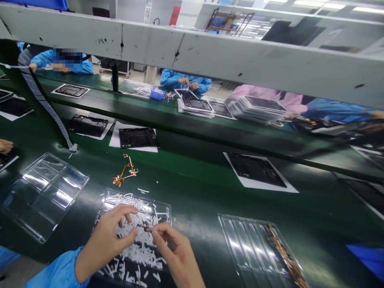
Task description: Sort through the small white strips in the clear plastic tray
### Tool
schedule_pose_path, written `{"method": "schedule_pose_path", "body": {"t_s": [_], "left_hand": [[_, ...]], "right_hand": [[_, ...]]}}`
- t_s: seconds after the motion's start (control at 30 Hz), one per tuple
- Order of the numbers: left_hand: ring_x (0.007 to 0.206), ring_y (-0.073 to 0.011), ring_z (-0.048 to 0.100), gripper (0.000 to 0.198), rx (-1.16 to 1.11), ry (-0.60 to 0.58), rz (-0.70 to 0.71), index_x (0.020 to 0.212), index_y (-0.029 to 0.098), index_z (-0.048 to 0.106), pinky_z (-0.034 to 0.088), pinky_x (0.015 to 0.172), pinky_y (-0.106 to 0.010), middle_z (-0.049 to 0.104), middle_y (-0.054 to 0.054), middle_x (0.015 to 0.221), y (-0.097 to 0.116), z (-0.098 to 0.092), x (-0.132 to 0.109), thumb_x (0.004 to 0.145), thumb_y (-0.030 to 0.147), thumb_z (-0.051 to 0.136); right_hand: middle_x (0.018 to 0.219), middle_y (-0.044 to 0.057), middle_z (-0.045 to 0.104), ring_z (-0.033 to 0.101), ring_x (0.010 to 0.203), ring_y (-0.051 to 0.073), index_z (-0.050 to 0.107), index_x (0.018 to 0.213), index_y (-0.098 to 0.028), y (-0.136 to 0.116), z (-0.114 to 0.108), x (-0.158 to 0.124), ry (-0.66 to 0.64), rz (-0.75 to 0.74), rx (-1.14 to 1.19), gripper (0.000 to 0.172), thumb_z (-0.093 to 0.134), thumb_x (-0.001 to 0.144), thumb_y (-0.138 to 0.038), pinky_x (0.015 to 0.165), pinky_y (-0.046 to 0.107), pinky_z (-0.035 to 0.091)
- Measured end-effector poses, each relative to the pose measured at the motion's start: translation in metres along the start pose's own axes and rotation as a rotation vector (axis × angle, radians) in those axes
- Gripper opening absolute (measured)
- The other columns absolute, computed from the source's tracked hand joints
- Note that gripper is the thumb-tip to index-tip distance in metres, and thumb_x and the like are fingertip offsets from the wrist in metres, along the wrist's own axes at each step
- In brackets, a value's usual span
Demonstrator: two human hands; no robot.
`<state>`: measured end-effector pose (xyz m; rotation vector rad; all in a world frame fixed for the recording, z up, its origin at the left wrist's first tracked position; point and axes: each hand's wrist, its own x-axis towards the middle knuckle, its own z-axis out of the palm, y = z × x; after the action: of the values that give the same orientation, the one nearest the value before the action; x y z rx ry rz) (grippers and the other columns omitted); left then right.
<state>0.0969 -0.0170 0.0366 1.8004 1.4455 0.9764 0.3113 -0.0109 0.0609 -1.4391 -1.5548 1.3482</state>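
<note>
Head view: small brown part in the right hand

Thumb and forefinger pinch it, just right of the left hand, its fingers parted, above white strips on a clear tray; orange flex cables lie farther on the counter.

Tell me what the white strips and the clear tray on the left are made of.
White strips: maybe paper or plastic film, mostly matt; some curl.
Clear tray: probably thin, glossy plastic; green table shows through, and light glints off it.
</note>
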Motion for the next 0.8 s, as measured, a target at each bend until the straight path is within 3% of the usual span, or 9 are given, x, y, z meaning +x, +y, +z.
{"method": "schedule_pose_path", "body": {"t_s": [0.17,0.4,0.6,0.7,0.8], "left_hand": [[0.074,-0.0168,0.067,0.009,-0.288,-0.106,-0.146,0.098,0.022,0.071,0.055,0.070,-0.026,0.074,-0.002,0.085,0.015,0.005,0.008,0.095,0.026,0.064],[0.082,-0.0202,0.069,0.013,-0.264,0.127,-0.131,0.095,0.020,0.071,0.056,0.072,-0.028,0.073,-0.004,0.087,0.004,-0.004,0.009,0.095,0.031,0.063],[0.085,-0.0200,0.070,0.012,-0.205,0.219,-0.131,0.097,0.020,0.070,0.058,0.076,-0.029,0.073,-0.004,0.091,-0.001,-0.006,0.011,0.097,0.028,0.062],[0.100,-0.0216,0.070,0.015,-0.121,0.305,-0.039,0.100,0.021,0.068,0.057,0.088,-0.033,0.073,-0.007,0.105,0.002,-0.004,0.009,0.101,0.021,0.053],[0.099,-0.0205,0.069,0.013,-0.046,0.178,0.150,0.105,0.023,0.067,0.055,0.090,-0.033,0.073,-0.005,0.102,0.012,0.004,0.002,0.100,0.017,0.057]], "right_hand": [[0.081,0.002,0.066,0.061,0.079,0.021,0.071,0.090,-0.020,-0.003,0.002,-0.001,-0.086,-0.003,0.018,0.030,0.060,0.095,-0.048,0.076,0.029,0.048],[0.086,0.003,0.070,0.064,0.085,0.023,0.073,0.088,-0.021,0.000,-0.003,-0.002,-0.163,-0.006,0.001,0.018,0.067,0.091,-0.038,0.084,0.031,0.049],[0.082,0.004,0.071,0.065,0.080,0.022,0.075,0.084,-0.020,0.010,-0.003,0.001,-0.215,-0.014,0.012,0.024,0.067,0.091,-0.041,0.081,0.031,0.050],[0.083,0.004,0.071,0.065,0.081,0.021,0.075,0.084,-0.020,0.011,-0.005,0.002,-0.193,-0.019,0.012,0.024,0.067,0.091,-0.042,0.081,0.030,0.050],[0.082,0.005,0.071,0.066,0.080,0.021,0.076,0.083,-0.020,0.010,-0.005,0.003,-0.170,-0.039,0.028,0.023,0.066,0.092,-0.039,0.079,0.029,0.050]]}}
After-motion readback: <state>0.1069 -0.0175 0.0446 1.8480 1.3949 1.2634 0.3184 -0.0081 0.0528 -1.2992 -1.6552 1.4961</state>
